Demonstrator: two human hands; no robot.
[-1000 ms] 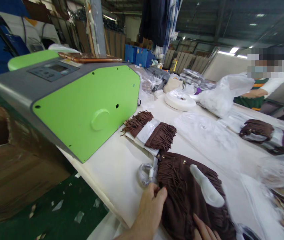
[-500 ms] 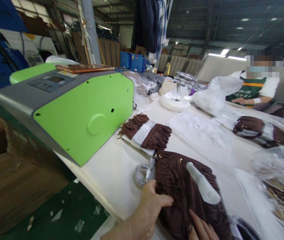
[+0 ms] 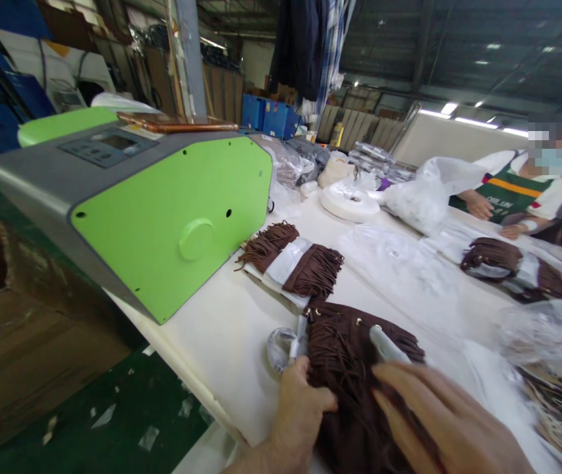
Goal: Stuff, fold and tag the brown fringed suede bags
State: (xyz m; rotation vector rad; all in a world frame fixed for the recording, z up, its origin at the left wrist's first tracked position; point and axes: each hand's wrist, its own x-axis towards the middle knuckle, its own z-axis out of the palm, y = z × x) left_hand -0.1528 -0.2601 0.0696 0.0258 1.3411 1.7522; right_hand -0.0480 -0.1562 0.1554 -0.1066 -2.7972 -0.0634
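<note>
A dark brown fringed bag (image 3: 344, 368) with gold eyelets lies on the table in front of me. My left hand (image 3: 300, 408) grips its left edge, thumb on top and fingers partly hidden. Over the right side of the bag, my right hand (image 3: 449, 415) is blurred by motion; its fingertips are at the fringe, and whether they hold strands cannot be made out. A white wrapped piece (image 3: 384, 345) on the bag is partly covered by this hand. Beside my left hand lies a plastic-wrapped loop (image 3: 281, 349). Just beyond is a second brown fringed piece (image 3: 315, 270) with a pale band around it.
A green and grey machine (image 3: 196, 230) stands at the left of the white table (image 3: 221, 342). Clear plastic bags (image 3: 399, 257) and a white roll (image 3: 350, 203) lie further back. Across the table are a person in a green apron (image 3: 508, 191) and another fringed bundle (image 3: 498, 260).
My right hand has risen from the lower part of the bag and moved right, now covering part of the white piece. My left hand keeps its hold.
</note>
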